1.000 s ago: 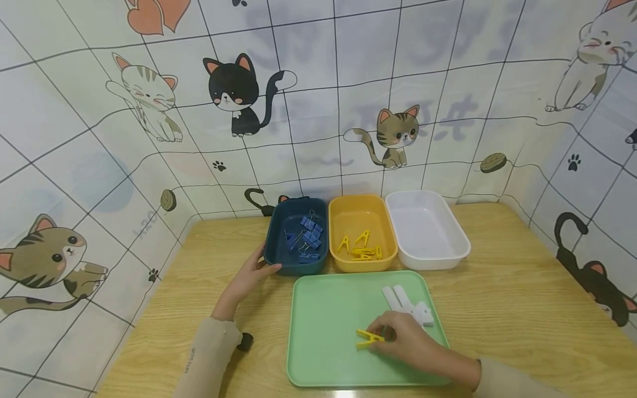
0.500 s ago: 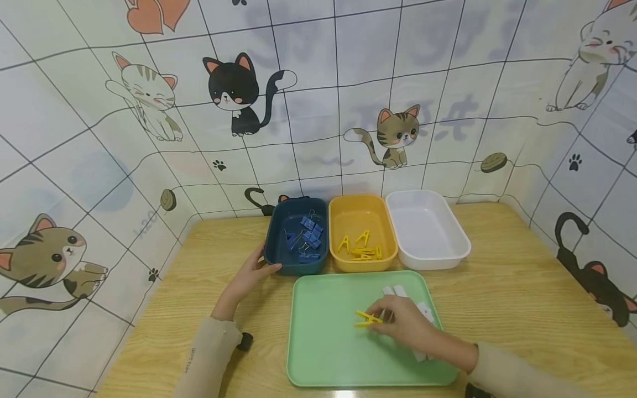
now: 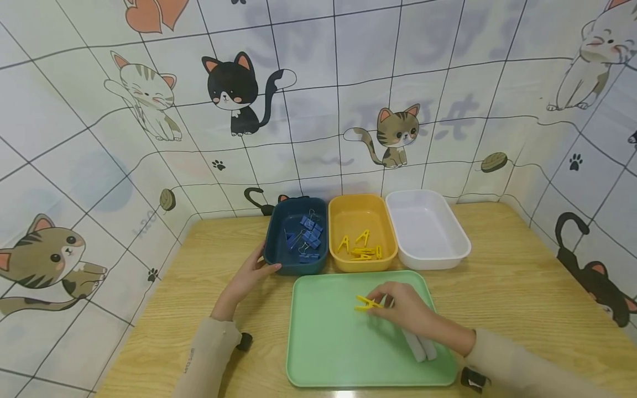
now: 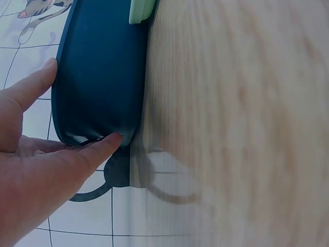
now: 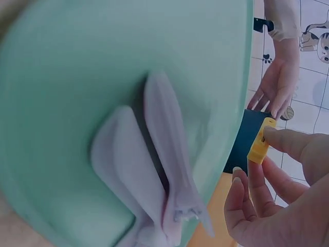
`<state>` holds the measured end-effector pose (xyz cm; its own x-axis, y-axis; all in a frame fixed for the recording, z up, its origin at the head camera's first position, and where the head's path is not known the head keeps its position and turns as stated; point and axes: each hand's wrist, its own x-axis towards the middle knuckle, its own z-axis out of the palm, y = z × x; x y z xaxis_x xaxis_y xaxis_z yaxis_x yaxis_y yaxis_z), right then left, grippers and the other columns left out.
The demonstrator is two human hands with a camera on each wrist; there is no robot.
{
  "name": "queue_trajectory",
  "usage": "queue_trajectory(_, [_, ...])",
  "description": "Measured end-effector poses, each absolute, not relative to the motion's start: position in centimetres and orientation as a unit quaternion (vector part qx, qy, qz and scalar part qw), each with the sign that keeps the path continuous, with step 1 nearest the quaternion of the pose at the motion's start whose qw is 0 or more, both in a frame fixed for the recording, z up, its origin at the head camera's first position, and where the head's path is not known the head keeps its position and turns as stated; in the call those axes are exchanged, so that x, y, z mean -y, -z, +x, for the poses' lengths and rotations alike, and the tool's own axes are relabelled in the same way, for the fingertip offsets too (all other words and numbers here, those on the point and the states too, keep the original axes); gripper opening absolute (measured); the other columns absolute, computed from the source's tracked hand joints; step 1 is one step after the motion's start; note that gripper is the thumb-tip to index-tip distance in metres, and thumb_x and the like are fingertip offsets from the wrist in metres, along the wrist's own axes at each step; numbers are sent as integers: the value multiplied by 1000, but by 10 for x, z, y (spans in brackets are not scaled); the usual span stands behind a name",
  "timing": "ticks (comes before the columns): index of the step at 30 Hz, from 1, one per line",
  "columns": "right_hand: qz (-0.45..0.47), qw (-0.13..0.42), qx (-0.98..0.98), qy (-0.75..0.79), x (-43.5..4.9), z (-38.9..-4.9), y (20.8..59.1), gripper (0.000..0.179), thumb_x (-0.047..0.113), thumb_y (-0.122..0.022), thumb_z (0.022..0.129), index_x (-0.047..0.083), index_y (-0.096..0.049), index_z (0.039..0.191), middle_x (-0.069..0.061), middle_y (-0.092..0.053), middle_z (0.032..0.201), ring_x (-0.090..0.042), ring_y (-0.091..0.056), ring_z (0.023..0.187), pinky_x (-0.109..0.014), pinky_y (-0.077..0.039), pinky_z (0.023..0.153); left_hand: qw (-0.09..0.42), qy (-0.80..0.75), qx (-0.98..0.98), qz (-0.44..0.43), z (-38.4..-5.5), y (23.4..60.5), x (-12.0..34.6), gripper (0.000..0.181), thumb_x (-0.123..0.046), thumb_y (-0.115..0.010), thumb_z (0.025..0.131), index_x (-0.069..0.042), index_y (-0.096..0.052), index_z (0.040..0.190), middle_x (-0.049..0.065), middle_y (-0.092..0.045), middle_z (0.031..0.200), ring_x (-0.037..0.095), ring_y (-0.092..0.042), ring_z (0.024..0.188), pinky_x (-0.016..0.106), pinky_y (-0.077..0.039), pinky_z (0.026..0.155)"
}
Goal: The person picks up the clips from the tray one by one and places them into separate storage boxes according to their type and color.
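Observation:
My right hand (image 3: 413,309) pinches a yellow clothespin (image 5: 260,146) between thumb and fingertips, over the green tray (image 3: 323,348). In the head view its two prongs point left. Below that hand lie white clips (image 5: 164,136) with long, rounded legs, partly hidden by the hand in the head view. My left hand (image 3: 249,282) rests at the near left corner of the dark blue bin (image 4: 100,77), thumb along the front wall and fingers at the side. Several blue binder clips (image 3: 311,237) lie inside that bin.
Right of the blue bin stands a yellow bin (image 3: 360,213) with several yellow clothespins (image 3: 365,251) in it. A white bin (image 3: 425,218) is beside that. All three line up behind the tray, near the cat-printed wall covering (image 3: 318,110), on a wooden table (image 3: 512,287).
My right hand has moved away from me across the tray, carrying the clothespin toward the bins. More of the white clips' legs now shows below it. My left hand has stayed at the blue bin.

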<state>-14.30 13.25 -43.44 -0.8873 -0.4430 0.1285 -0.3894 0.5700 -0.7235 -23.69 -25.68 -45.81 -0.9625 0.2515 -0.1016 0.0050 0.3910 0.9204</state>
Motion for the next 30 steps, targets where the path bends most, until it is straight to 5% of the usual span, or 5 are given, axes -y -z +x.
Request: queue_trajectory(30, [-171,12,-910,379,-142,-200,398,23,12,-82,92,-5,-78,107,-10,-73,90,-17,-63,73,-27,-52,64,114,-551,-823,78,-239,460,257,90,-24,-66,106,-11,-6,171,21,-7,176,53,-22,157,65,-31,123])
